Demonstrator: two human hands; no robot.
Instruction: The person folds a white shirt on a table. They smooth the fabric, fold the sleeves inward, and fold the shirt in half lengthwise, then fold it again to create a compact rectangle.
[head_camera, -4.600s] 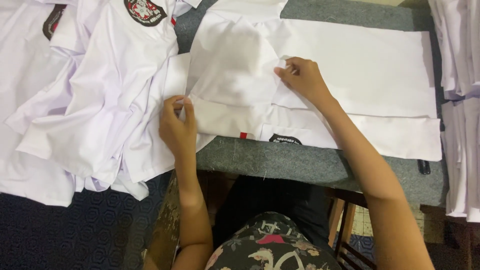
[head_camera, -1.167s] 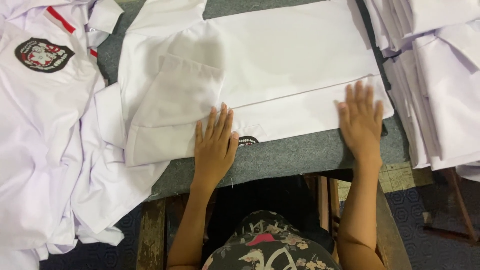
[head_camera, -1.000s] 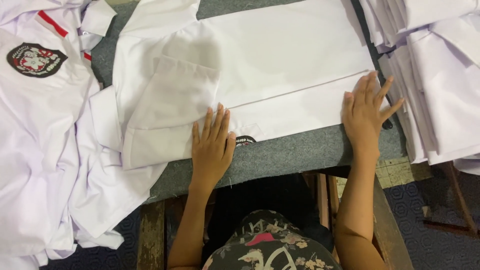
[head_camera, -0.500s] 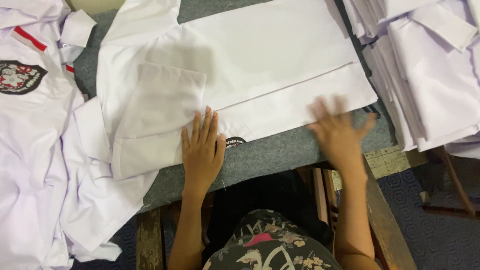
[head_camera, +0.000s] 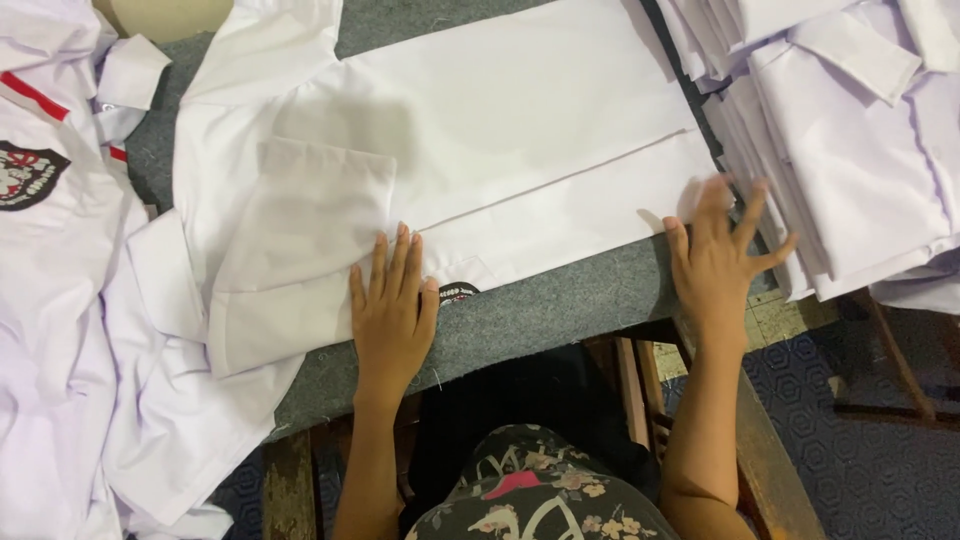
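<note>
A white shirt (head_camera: 500, 130) lies folded lengthwise on the grey felt table top (head_camera: 560, 310), its short sleeve turned in at the left. My left hand (head_camera: 392, 320) rests flat, fingers together, on the shirt's near edge beside a small dark badge (head_camera: 458, 293). My right hand (head_camera: 722, 262) is spread, fingers apart, at the shirt's right hem corner near the table's right edge, touching the fabric. Neither hand grips anything.
A heap of unfolded white shirts (head_camera: 70, 300) with a dark chest emblem (head_camera: 25, 172) hangs over the table's left side. A stack of folded white shirts (head_camera: 850, 130) lies at the right. Wooden table frame (head_camera: 770, 470) and patterned blue floor (head_camera: 880, 440) below.
My right hand slid off the shirt's near edge and moved right to its hem corner. My left hand stayed pressed on the near edge. The view shifted right.
</note>
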